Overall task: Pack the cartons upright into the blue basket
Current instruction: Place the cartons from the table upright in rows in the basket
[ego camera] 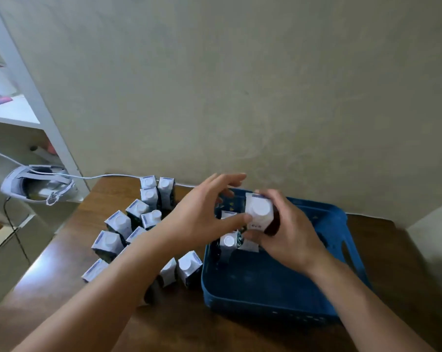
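The right hand [288,232] is gripping a small white-capped dark carton [259,212], upright, above the far left corner of the blue plastic basket [278,288], while the left hand [202,212], fingers spread, is steadying it with its thumb. As I judge it, lowering it crooked could be tipping the two cartons already standing inside [228,243], since they are crowding just beneath. About twelve more cartons are waiting on the brown wooden table [62,262] (some hidden by the forearm) [118,222].
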